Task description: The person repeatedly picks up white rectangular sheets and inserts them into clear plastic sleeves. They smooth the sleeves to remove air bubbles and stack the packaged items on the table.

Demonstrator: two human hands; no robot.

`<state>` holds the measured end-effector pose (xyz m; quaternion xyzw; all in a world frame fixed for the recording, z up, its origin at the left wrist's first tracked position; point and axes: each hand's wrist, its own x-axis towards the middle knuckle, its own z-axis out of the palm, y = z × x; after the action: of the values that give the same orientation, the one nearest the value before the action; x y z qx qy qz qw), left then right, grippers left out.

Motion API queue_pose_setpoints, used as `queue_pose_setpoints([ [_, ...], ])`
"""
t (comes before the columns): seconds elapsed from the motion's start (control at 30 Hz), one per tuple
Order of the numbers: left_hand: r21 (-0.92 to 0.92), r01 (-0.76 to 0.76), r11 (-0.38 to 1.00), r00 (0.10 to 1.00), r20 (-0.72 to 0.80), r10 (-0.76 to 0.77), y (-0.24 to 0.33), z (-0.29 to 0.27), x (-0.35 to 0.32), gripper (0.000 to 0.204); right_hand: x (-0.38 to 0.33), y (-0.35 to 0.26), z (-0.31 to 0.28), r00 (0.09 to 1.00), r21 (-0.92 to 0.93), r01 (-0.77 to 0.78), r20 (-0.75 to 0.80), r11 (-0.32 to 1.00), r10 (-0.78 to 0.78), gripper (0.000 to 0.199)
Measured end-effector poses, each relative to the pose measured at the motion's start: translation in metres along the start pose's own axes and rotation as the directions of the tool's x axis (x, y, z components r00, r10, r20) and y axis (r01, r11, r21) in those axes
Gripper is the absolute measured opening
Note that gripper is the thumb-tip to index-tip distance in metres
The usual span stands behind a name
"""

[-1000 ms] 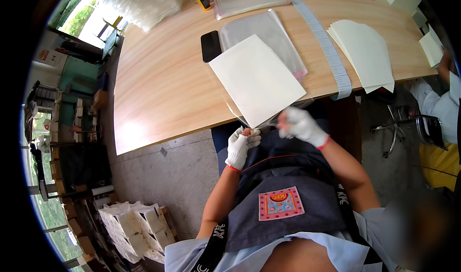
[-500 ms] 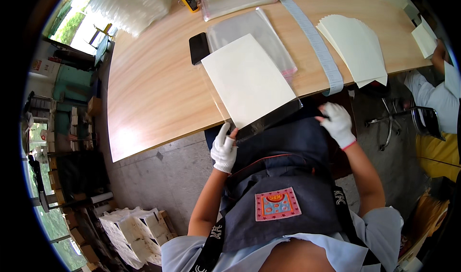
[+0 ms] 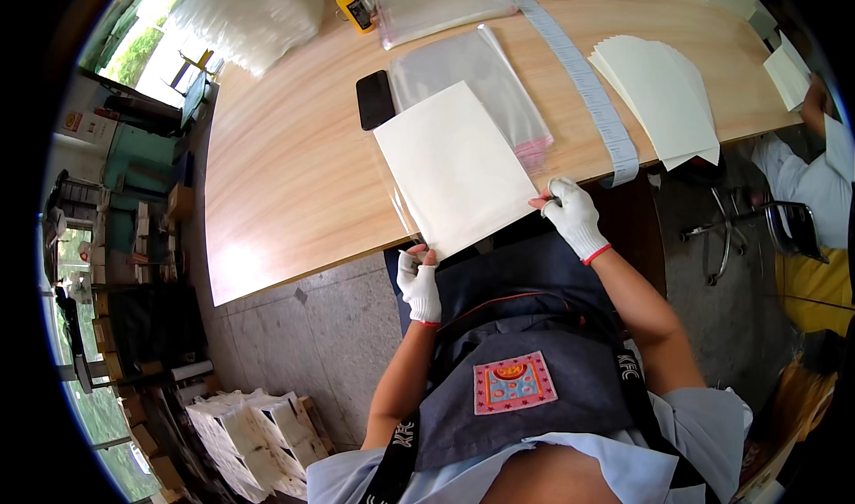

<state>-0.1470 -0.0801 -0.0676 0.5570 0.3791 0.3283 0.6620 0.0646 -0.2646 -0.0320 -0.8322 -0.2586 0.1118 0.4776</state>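
Since half a second earlier white sheet (image 3: 456, 170) slid onto surface (image 3: 294, 174), long axis running away, left hand (image 3: 419, 281) and right hand (image 3: 574, 217) fingers pinched shut on its near corners.

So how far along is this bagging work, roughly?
Hard to count what is finished: no pile of filled bags clearly shows. In hand: the left hand and right hand each pinch a near corner of a white sheet that seems to sit in a clear sleeve at the table edge. Left: a fanned stack of sheets and a pile of clear bags still wait.
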Motion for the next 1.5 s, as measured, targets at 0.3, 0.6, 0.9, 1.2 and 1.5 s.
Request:
queue_pose_setpoints([
  [0.3,-0.518,0.29,0.805,0.956,0.115,-0.27,-0.013,-0.006,0.007,0.019,-0.01,0.013,0.019,0.921,0.587,-0.372,0.134,0.719,0.366,0.006],
  [0.6,0.473,-0.279,0.836,0.947,-0.012,0.322,0.033,0.023,-0.008,0.033,-0.025,0.038,-0.006,0.658,0.837,-0.547,0.432,-0.002,0.617,0.019],
  [0.9,0.392,-0.907,0.153,0.421,0.847,0.325,0.069,0.127,0.02,0.031,-0.008,0.166,-0.087,0.878,0.167,-0.254,-0.374,0.953,0.299,0.031],
  [1.2,0.37,0.304,0.878,0.412,0.78,-0.471,0.063,0.189,-0.024,0.045,-0.049,0.039,-0.117,0.957,0.441,-0.257,-0.006,0.86,0.289,0.05],
  [1.5,0.404,0.497,0.768,0.357,0.712,-0.605,0.035,0.204,-0.04,0.016,-0.072,0.006,-0.122,0.943,-0.399,0.203,-0.167,0.894,-0.289,0.019],
])
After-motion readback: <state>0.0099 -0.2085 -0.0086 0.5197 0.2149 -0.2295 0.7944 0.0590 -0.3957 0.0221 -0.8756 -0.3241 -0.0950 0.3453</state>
